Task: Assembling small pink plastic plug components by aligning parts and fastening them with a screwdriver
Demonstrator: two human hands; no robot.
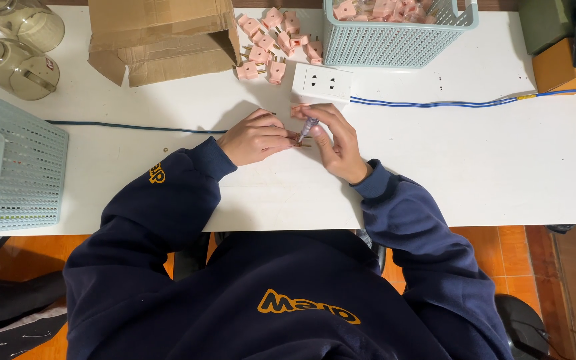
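Right hand grips small screwdriver; left hand pinches what looks like pink plug.

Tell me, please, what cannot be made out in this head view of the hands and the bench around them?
- Small part at the left hand: mostly covered by fingers.
- Thin tool in the right hand: its tip is too small to read.
- Mesh basket of pink plugs: cut off by the top edge.
- Blue tray: cut off by the left edge.
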